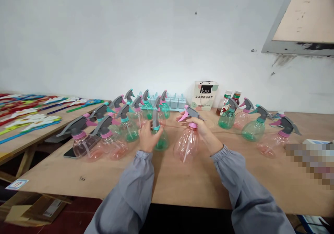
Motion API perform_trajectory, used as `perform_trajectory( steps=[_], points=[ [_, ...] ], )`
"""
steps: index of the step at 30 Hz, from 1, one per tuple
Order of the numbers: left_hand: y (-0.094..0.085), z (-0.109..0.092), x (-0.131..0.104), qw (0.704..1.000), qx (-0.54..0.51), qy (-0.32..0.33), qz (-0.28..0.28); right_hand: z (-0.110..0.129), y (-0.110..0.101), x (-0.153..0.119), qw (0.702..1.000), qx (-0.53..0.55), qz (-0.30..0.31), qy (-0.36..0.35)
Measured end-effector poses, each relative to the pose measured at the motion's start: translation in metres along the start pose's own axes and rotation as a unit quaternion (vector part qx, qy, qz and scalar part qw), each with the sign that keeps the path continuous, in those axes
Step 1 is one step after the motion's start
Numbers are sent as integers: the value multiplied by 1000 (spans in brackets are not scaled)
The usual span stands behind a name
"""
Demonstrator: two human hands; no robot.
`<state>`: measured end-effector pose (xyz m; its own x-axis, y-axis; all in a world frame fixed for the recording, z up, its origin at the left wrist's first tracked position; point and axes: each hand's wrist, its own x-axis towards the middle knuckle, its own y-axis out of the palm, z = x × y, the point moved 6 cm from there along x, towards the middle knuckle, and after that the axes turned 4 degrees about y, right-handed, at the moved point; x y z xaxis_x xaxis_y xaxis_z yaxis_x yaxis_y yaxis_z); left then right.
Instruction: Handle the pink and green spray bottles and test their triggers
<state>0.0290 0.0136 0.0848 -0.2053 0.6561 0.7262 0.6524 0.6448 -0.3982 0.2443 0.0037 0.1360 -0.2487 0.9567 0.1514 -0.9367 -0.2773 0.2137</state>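
My left hand [149,136] is wrapped round the neck of a green spray bottle [161,142] with a grey and teal head, upright on the wooden table. Just right of it, my right hand [205,131] grips the grey and pink head of a pink spray bottle [185,147], which stands near the table's middle. To the left, several pink and green spray bottles [114,145] form a cluster. Farther right are more of them, among them a green bottle [253,129] and a pink bottle [273,143] at the end.
Against the wall stand a paper bag [205,96], light blue containers [177,102] and two sauce bottles [224,103]. A dark phone [70,153] lies under the left cluster. Colourful flower-shaped pieces [33,122] cover another table at the left. A cardboard box [39,209] sits below.
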Motion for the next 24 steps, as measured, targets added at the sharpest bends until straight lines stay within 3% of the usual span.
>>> perform_trajectory(
  steps=[4,9,15,24],
  points=[
    [6,-13,-9,999,6,12,30,11,6,-8,999,10,-20,25],
    [20,-11,-16,998,-22,22,61,8,-2,-7,999,18,-36,21],
    [29,-16,-17,980,-159,100,63,7,-5,1,998,46,-28,12],
    [27,-18,-15,973,-203,44,105,20,-13,-2,1000,-11,-16,-10]
  ],
)
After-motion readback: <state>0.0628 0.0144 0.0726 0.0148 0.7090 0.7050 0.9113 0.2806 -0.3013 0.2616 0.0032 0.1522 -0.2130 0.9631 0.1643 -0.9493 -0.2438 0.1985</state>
